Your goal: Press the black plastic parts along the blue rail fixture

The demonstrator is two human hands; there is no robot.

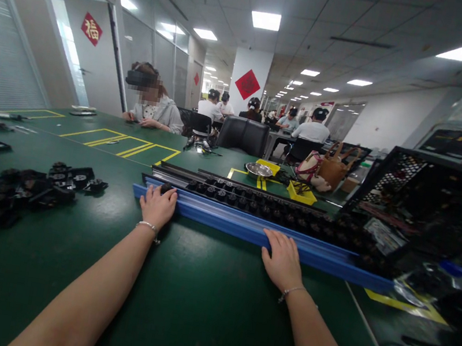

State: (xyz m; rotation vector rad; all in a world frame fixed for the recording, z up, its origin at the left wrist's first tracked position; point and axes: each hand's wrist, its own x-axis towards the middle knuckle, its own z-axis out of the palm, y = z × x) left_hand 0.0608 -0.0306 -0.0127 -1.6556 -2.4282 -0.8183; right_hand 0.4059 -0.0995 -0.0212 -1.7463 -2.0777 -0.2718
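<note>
A long blue channel-shaped rail (pixel 223 221) lies across the green table in front of me. At its left end is my left hand (pixel 158 205), its fingers closed around a small black part (pixel 166 188) at the rail. My right hand (pixel 283 257) rests farther right along the rail, fingers stretched over its front edge and thumb apart. Just behind the rail, several black parts (pixel 231 198) stand in rows between dark rails (pixel 173 177). Exactly how the left fingertips grip the black part is partly hidden.
A heap of black parts (pixel 26 193) lies at left. Behind the rails are a metal bowl (pixel 259 170) and a yellow tray (pixel 302 194). An opened black computer case (pixel 418 208) stands at right, near a plastic bottle (pixel 428 283). Across the table sits another person (pixel 153 108).
</note>
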